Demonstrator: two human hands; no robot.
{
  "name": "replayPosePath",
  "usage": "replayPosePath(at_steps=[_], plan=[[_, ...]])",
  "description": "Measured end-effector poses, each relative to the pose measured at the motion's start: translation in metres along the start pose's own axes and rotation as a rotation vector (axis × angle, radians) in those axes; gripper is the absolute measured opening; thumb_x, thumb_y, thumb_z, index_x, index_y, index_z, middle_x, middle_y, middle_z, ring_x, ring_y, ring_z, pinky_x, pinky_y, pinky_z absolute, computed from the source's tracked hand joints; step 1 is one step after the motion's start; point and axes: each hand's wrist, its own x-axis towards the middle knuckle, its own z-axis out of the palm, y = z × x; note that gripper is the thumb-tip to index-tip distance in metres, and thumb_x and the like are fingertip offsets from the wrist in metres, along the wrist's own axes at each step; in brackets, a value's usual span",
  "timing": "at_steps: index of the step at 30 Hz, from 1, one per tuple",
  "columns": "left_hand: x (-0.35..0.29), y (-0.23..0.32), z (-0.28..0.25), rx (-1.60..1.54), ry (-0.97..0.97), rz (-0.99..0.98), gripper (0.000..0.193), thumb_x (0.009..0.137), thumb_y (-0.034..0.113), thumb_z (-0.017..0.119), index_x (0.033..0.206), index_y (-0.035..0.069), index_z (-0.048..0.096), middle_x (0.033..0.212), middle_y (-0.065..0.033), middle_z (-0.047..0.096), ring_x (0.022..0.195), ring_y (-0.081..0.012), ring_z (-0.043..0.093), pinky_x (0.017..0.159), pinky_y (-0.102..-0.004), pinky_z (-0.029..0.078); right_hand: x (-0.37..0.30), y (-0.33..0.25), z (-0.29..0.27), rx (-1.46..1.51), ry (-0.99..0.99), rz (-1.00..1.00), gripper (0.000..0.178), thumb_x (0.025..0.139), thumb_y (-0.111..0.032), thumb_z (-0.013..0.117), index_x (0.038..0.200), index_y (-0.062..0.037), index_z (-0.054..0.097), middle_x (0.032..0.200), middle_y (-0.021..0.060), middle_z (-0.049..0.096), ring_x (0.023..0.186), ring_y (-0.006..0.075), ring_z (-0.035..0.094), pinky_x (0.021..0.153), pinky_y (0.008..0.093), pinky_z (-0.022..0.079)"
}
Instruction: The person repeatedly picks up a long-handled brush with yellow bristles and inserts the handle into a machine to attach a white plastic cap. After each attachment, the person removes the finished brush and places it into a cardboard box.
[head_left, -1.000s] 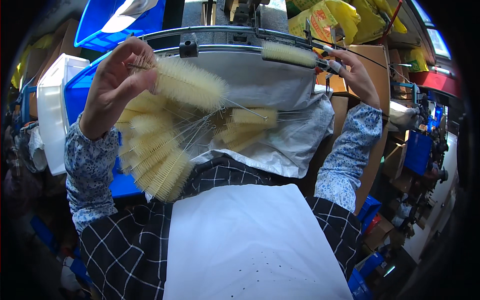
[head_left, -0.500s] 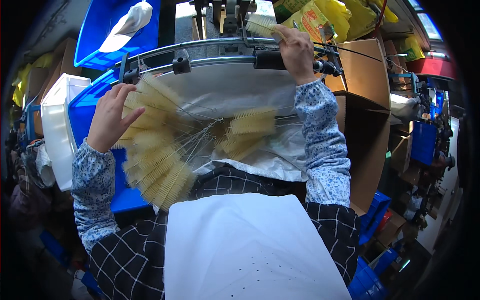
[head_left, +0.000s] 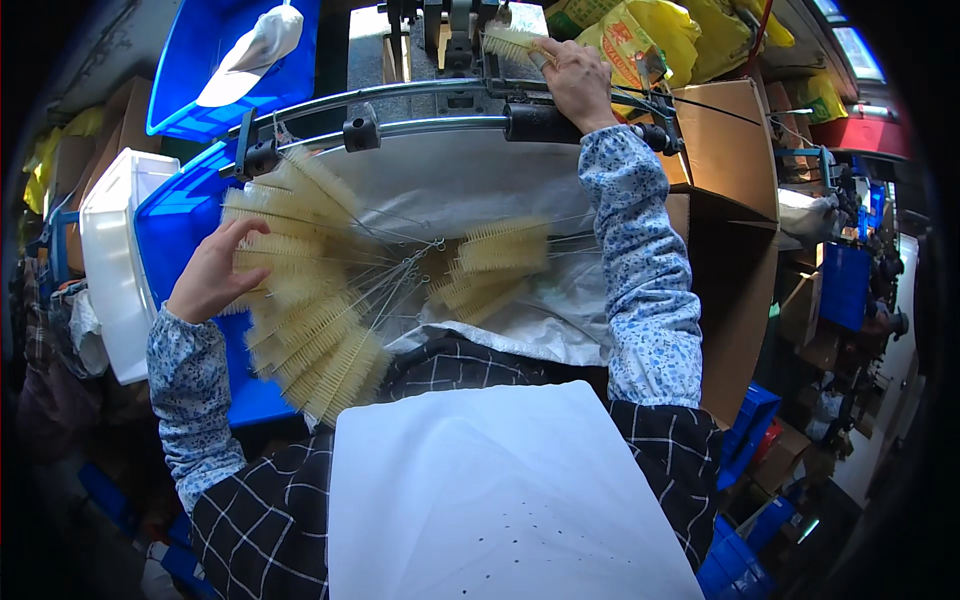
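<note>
Cream-bristled wire brushes (head_left: 325, 345) are fanned in a pile at my left, their looped wire stems meeting near the middle. A second, smaller bunch of such brushes (head_left: 505, 250) lies to the right of the stems. My left hand (head_left: 215, 270) is at the outer edge of the left pile, thumb and fingers apart around the bristle ends, with nothing plainly gripped. Up at the machine (head_left: 460, 55), my right hand (head_left: 578, 85) pinches a single brush (head_left: 510, 42), its bristles pointing left. The fingertips partly hide its right end.
Two curved metal rails (head_left: 425, 125) with black clamps cross in front of the machine. Pale sheeting (head_left: 450, 180) lies under the brushes. Blue bins (head_left: 185, 215) and a white bin (head_left: 125, 260) stand left, a cap (head_left: 255, 55) in the rear one. Cardboard boxes (head_left: 730, 150) stand right.
My left hand has come down toward me along the brush pile. My right hand has shifted slightly left and away with its brush, which sits a little further left.
</note>
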Motion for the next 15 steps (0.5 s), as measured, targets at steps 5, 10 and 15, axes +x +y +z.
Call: replayPosePath(at_steps=[5, 10, 15], plan=[[0.002, 0.009, -0.01, -0.224, 0.034, 0.01, 0.034, 0.068, 0.002, 0.061, 0.1, 0.002, 0.05, 0.094, -0.0086, 0.055, 0.092, -0.0195, 0.051, 0.085, -0.028, 0.038, 0.008, 0.008, 0.006, -0.036, 0.018, -0.074, 0.028, 0.081, -0.021, 0.05, 0.107, -0.0265, 0.059, 0.099, -0.0001, 0.056, 0.098, 0.0228, 0.046, 0.083, 0.0433, 0.032], [0.001, 0.021, -0.026, -0.356, 0.127, 0.057, 0.033, 0.07, 0.002, 0.059, 0.101, 0.004, 0.049, 0.091, -0.0013, 0.051, 0.085, -0.0095, 0.048, 0.08, -0.0227, 0.036, 0.025, 0.022, 0.025, -0.172, -0.023, -0.166, 0.035, 0.083, -0.017, 0.046, 0.115, -0.0289, 0.052, 0.108, -0.0027, 0.054, 0.115, 0.0211, 0.038, 0.093, 0.0548, 0.021], [-0.02, 0.027, -0.044, -0.365, 0.385, 0.105, 0.034, 0.071, 0.004, 0.055, 0.104, 0.004, 0.046, 0.094, -0.0029, 0.045, 0.084, -0.0093, 0.043, 0.075, -0.0226, 0.036, 0.013, 0.037, 0.018, -0.187, 0.108, -0.134, 0.036, 0.083, -0.026, 0.049, 0.12, -0.0255, 0.048, 0.112, 0.0009, 0.052, 0.115, 0.0216, 0.038, 0.095, 0.0562, 0.019]])
